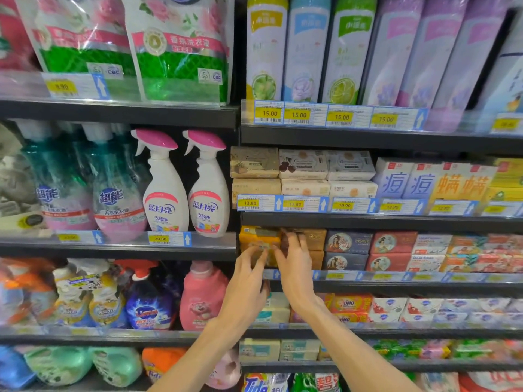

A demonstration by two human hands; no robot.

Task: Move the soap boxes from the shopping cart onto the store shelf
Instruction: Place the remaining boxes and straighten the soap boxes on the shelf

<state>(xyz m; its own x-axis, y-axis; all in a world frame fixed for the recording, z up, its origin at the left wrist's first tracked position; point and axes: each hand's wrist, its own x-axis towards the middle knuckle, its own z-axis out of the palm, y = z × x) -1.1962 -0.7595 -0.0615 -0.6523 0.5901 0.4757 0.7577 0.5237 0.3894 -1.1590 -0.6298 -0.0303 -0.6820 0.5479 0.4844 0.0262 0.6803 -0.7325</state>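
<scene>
two hands (249, 281) (294, 267), one yellow soap box (256, 243)

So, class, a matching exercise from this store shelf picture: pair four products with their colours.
Things:
1. Spray bottle caps
2. Soap box under the left hand and right hand
3. Bear bottle
4. Boxes right of the hands

Colours:
A. dark blue
B. light pink
C. yellow-orange
D. magenta

Pairs: 1-D, 2-C, 3-B, 4-A
</scene>
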